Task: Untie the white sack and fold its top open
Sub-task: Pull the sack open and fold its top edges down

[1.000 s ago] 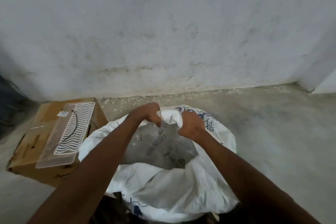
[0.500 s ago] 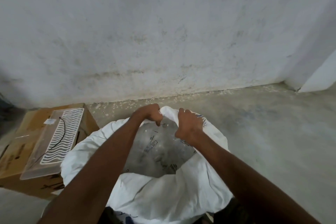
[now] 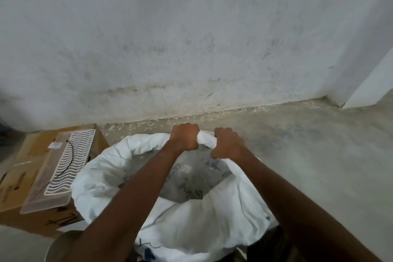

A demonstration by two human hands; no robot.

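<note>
The white sack (image 3: 191, 225) stands open on the floor right below me, its top rolled outward into a thick cuff. Inside it I see clear plastic bags (image 3: 191, 178) with dark print. My left hand (image 3: 184, 136) and my right hand (image 3: 228, 144) are both fisted on the far edge of the rolled rim, a short stretch of white fabric showing between them. My forearms cross over the sack's mouth and hide part of the near rim.
A brown cardboard box (image 3: 19, 172) sits left of the sack with a clear plastic tray (image 3: 57, 172) bearing a white wavy pattern and a black wire on top. A stained white wall (image 3: 191, 49) rises just beyond the sack. Bare concrete floor (image 3: 319, 155) lies to the right.
Both hands have pushed the far rim outward and down, rolling it tighter. The blue print on the far side has been rolled out of sight, and the sack's mouth looks wider.
</note>
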